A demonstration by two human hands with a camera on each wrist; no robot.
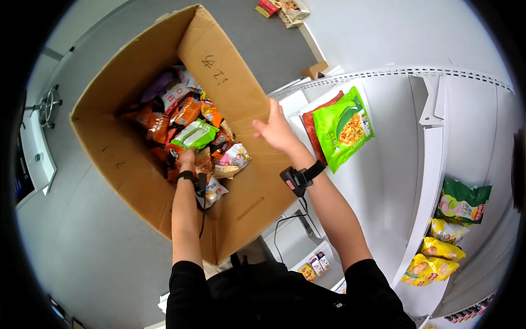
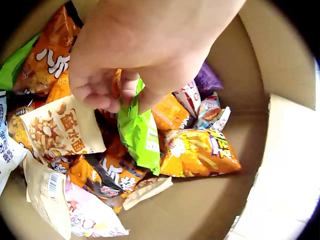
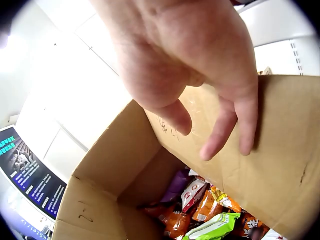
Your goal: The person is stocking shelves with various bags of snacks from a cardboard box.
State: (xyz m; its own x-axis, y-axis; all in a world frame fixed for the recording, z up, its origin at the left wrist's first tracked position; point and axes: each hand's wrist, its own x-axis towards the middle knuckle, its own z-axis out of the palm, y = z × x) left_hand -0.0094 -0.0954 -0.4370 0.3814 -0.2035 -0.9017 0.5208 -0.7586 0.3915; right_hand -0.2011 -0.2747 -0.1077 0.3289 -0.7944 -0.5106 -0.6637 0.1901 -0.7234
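Observation:
A large cardboard box (image 1: pixel 219 60) stands open, with many snack bags heaped at its bottom. My left hand (image 1: pixel 187 157) reaches down into it. In the left wrist view its curled fingers and thumb pinch the top of a bright green snack bag (image 2: pixel 142 142). Around that bag lie a beige nut bag (image 2: pixel 62 127), an orange snack bag (image 2: pixel 200 152) and a white-and-pink bag (image 2: pixel 92 212). At the box's right wall is my right hand (image 1: pixel 278 131). The right wrist view shows its fingers (image 3: pixel 246 125) extended along the cardboard, holding no bag.
Right of the box, a green noodle-picture bag (image 1: pixel 342 129) lies over a red-brown bag (image 1: pixel 313 131) on a white shelf (image 1: pixel 389 181). Yellow chip bags (image 1: pixel 433 268) and a dark green one (image 1: pixel 463 202) sit farther right. Small boxes (image 1: pixel 287 12) lie on the floor ahead.

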